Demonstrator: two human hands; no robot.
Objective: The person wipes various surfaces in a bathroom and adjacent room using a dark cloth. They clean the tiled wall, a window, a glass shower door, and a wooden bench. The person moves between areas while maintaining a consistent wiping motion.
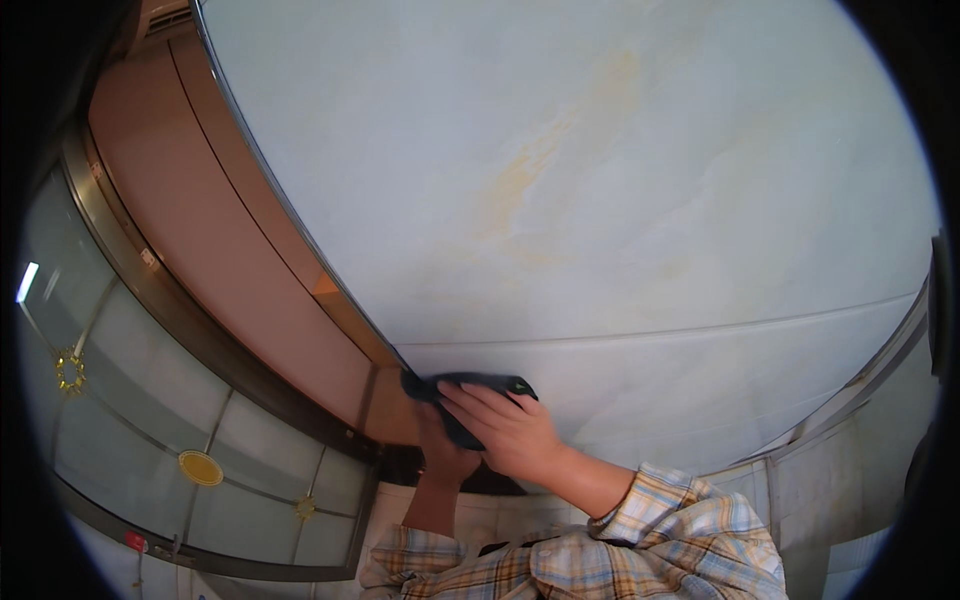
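Observation:
A dark cloth (480,379) lies against the metal-trimmed edge of a pale marble-patterned panel (570,225), low in the middle of the view. My right hand (510,431) rests flat over the cloth, fingers pointing left, pressing it to the panel near its corner. Below and left of it, my left hand (444,450) is raised at the cloth's underside, by the panel's edge. Its fingers are partly hidden behind the cloth, so its hold cannot be made out. Both forearms come from plaid sleeves.
A metal-framed glass door (135,360) with gold ornaments hangs at the left, with a red tag (135,541) near its lower edge. Between door and panel is a pinkish cabinet surface (225,247). A seam crosses the marble-patterned panel. Tiled wall (832,457) stands at the lower right.

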